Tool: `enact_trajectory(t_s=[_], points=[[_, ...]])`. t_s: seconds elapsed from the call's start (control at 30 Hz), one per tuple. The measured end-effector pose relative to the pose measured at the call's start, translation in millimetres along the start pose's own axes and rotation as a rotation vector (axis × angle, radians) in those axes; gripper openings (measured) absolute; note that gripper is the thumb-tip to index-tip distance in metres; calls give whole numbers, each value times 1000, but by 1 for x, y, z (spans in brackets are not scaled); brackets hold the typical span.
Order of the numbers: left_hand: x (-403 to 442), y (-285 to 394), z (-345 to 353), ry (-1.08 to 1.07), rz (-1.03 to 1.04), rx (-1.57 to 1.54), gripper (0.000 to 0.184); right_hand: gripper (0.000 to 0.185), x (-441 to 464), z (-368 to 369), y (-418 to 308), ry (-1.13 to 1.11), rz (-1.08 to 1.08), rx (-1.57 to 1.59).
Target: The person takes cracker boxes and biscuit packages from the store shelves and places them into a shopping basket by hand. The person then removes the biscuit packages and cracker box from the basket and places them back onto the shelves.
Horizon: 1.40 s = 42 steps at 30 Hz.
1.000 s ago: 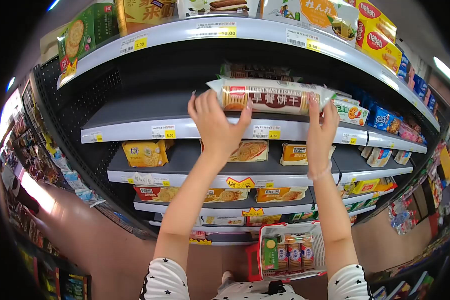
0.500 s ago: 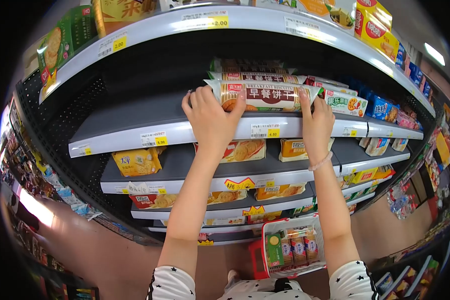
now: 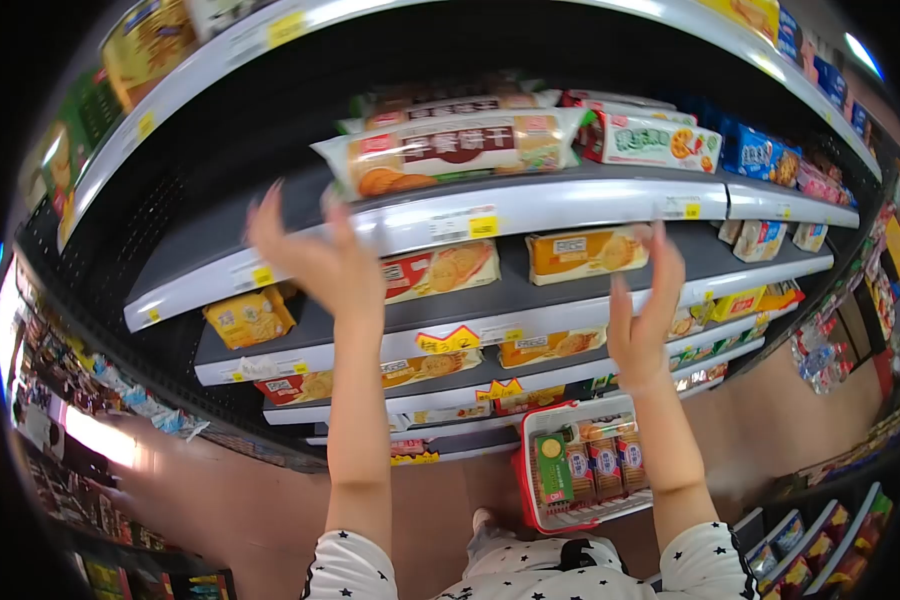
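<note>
My left hand (image 3: 328, 268) is in front of the upper shelf's edge, fingers spread and somewhat blurred, holding nothing. Lower and to the right, my right hand (image 3: 646, 335) hangs in the air with its fingers apart and nothing in it. On the shelf above them lies a long pack of breakfast biscuits (image 3: 460, 150), slightly slanted, with more such packs stacked behind it. A white pack of fruit biscuits (image 3: 660, 142) lies to its right. An orange-brown biscuit pack (image 3: 588, 256) on the shelf below is nearest to my right hand.
A red and white shopping basket (image 3: 592, 522) with several biscuit packs and a green box (image 3: 553, 470) stands on the floor below. The price-label strip (image 3: 420, 225) runs along the shelf front. Blue snack packs (image 3: 762, 152) lie farther right, a yellow pack (image 3: 250, 318) at lower left.
Both hands have let go of the front breakfast biscuit pack and pulled back, the left one leftward, the right one downward. The pack stays on the shelf, and the view has shifted.
</note>
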State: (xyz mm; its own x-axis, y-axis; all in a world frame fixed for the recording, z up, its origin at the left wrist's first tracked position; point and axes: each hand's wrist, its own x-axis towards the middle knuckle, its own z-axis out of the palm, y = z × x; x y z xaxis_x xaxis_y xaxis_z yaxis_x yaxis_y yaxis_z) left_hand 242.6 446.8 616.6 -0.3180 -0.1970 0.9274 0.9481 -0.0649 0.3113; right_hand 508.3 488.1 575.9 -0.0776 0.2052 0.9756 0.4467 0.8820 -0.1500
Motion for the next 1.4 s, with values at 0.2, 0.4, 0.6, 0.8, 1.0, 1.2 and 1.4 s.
enact_trajectory(t_s=[0.2,0.4,0.6,0.8,1.0,1.2,1.4], points=[[-226,73,-78,-277,-261,-481,33,34,-277,-118,81,-507,501,-108],[-460,170,-101,-1731,-1106,-485,46,34,-449,-209,131,-763,1403,-248],[-583,195,-66,-1892,-1281,591,86,48,-497,-171,217,-716,1445,-195],[-646,172,-86,-1542,-1215,430,94,82,-534,-125,254,-875,1549,-171],[-652,145,-83,-1665,-1498,594,90,84,-564,-152,232,-861,1829,-105],[-609,180,-95,-1771,-1284,539,59,88,-548,-191,185,-826,2020,-159],[-538,184,-137,-1621,-1110,-111,36,63,-495,-221,143,-302,1983,318]])
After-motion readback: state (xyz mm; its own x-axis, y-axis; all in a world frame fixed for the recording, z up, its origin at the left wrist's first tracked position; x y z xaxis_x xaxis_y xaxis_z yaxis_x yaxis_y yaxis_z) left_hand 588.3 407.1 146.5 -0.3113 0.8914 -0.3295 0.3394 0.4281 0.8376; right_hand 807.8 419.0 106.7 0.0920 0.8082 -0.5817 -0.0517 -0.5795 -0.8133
